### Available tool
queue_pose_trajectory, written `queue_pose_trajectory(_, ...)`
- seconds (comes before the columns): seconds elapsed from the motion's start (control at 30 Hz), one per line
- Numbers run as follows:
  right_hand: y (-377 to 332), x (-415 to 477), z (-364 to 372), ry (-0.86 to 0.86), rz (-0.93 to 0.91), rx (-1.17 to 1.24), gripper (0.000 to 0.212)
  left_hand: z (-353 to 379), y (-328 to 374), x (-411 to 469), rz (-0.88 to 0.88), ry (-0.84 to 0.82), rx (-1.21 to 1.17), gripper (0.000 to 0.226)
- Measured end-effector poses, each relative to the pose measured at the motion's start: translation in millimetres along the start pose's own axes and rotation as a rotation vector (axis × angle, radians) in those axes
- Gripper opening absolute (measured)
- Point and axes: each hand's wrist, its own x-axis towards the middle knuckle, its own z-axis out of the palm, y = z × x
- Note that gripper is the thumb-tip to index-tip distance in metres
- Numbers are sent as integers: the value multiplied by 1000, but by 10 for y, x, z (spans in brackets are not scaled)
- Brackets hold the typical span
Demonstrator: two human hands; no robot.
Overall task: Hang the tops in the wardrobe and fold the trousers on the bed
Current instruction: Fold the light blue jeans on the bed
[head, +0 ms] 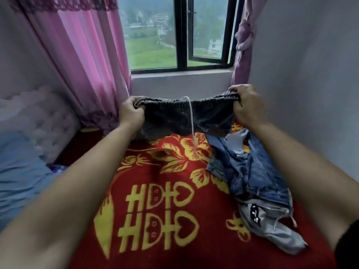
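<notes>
Dark grey trousers (174, 117) with an elastic waistband and a white drawstring hang in the air above the bed. My left hand (131, 111) grips the left end of the waistband. At the right end, my right hand (245, 104) grips it too, so the band is stretched between them. The legs hang bunched below, just above the red blanket (155, 191). Blue jeans (250, 167) lie crumpled on the blanket to the right. A light grey garment (272, 228) lies partly under the jeans, nearer to me.
The red blanket has yellow flowers and symbols. A blue sheet (17, 171) and a padded headboard (44, 121) are at the left. Pink curtains (83, 61) frame a window (178, 33) ahead. A grey wall (310, 74) runs along the right side of the bed.
</notes>
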Motion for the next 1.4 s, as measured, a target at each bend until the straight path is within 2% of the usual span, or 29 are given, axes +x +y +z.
queue_pose_trajectory(0.13, 240, -1388, 548, -307, 165, -72, 43, -19, -1072, -1036, -193, -173, 229, 18)
queue_pose_trajectory(0.3, 657, -3024, 1142, -691, 315, -202, 50, 53, -2231, -2353, -377, -402, 492, 28)
queue_pose_trajectory(0.37, 756, -3634, 1357, -818, 334, -244, 49, 30, -2685, -2887, -435, -501, 668, 28)
queue_pose_trajectory(0.47, 858, -4406, 1582, -934, 296, -320, 45, -12, -3207, -3535, -329, -660, 1009, 27)
queue_pose_trajectory(0.57, 989, -4911, 1693, -990, 285, -370, 43, 78, -3527, -3990, -111, -851, 1210, 30)
queue_pose_trajectory(0.67, 1124, -5295, 1801, -1075, 326, -389, 41, 170, -3806, -4321, -31, -1006, 1300, 35)
queue_pose_trajectory(0.8, 1308, -5628, 2055, -1134, 333, -383, 40, 332, -4205, -4511, -177, -1062, 1249, 40)
queue_pose_trajectory(0.93, 1449, -5928, 2305, -1222, 371, -354, 45, 509, -4507, -4714, -353, -1227, 1250, 50)
queue_pose_trajectory(1.0, 1499, -6058, 2428, -1236, 322, -413, 52, 580, -4619, -4796, -352, -1194, 1241, 56)
queue_pose_trajectory(1.1, 1582, -6209, 2579, -1150, 152, -502, 61, 681, -4734, -4893, -151, -1063, 1206, 56)
queue_pose_trajectory(1.17, 1641, -6249, 2661, -1059, 63, -509, 60, 764, -4791, -4919, -62, -1057, 1205, 55)
queue_pose_trajectory(1.23, 1708, -6267, 2739, -1061, 0, -523, 60, 849, -4850, -4925, -13, -1038, 1204, 46)
queue_pose_trajectory(1.3, 1761, -6282, 2800, -1090, -38, -524, 55, 913, -4900, -4933, -1, -1011, 1229, 39)
queue_pose_trajectory(1.4, 1741, -6310, 2804, -1094, -28, -499, 44, 936, -4903, -4961, -66, -1033, 1241, 53)
